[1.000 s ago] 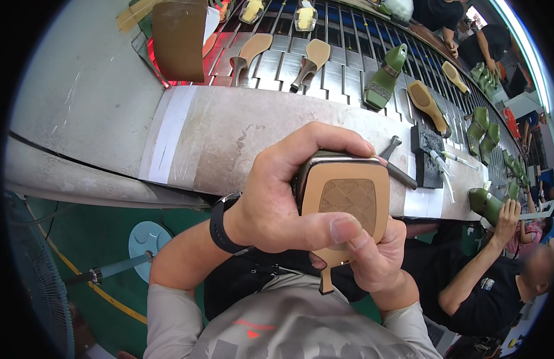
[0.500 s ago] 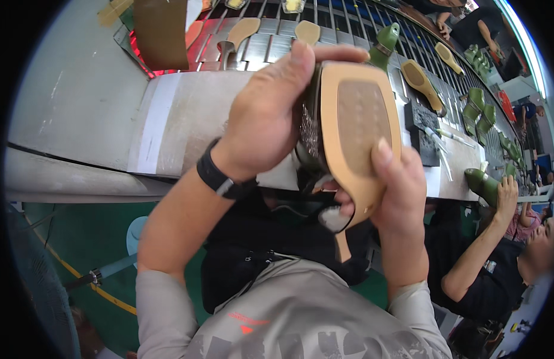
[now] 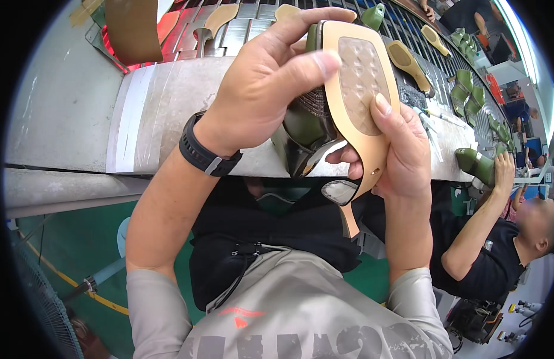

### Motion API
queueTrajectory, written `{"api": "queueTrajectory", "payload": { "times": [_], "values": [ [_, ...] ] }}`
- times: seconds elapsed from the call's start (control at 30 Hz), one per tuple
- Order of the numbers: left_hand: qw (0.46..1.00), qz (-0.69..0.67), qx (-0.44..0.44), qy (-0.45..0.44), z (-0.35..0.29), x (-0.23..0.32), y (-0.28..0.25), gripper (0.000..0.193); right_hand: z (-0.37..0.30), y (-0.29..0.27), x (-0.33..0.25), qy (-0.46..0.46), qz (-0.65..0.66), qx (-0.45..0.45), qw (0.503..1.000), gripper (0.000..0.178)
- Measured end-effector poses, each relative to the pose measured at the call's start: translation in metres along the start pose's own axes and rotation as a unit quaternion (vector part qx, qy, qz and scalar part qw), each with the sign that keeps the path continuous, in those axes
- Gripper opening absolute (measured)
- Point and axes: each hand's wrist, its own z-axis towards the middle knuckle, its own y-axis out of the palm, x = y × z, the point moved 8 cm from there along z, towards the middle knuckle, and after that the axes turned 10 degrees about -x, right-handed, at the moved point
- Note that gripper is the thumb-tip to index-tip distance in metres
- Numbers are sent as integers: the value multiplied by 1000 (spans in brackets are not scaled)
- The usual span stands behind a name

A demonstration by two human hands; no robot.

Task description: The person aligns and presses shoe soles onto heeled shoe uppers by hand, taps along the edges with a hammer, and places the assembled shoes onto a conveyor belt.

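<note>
A high-heeled shoe on a green shoe last (image 3: pixel 302 127) is between my two hands, its tan sole (image 3: pixel 375 149) facing up toward me. The sole has a brown textured panel in its forepart, and its slim tan heel (image 3: pixel 348 222) points toward my body. My left hand (image 3: pixel 271 90) is wrapped round the toe end, its thumb pressing the sole's left edge and its fingers over the far side. My right hand (image 3: pixel 402 143) grips the waist of the sole, thumb on top and fingertips underneath. Most of the upper is hidden beneath the sole.
Ahead, a slatted conveyor (image 3: pixel 253 24) carries several tan soles and green lasts. A brown sheet (image 3: pixel 133 30) hangs near a red glow at far left. Brushes (image 3: pixel 429 128) lie on the worktop (image 3: pixel 169 107). At right, a co-worker's hand (image 3: pixel 503 170) holds another green last (image 3: pixel 474 166).
The shoe has moved up and slightly away from me. My left thumb has shifted from the toe's side onto the sole. My right hand keeps its grip at the waist.
</note>
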Motion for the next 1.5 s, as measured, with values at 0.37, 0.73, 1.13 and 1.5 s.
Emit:
{"api": "queueTrajectory", "payload": {
  "times": [0.37,0.73,1.13,1.5],
  "values": [
    [946,320,-29,43,-76,18,30,68,-64,57,22,8,-217,-45,975,35],
    [956,277,96,24,-109,38,36,31,-61,87,28,-81,-355,-91,927,16],
    [891,396,221,13,-113,63,15,30,-41,107,28,-167,-368,-132,905,15],
    [826,455,322,84,-141,86,-28,14,-24,95,44,-90,-404,-148,898,14]
  ]
}}
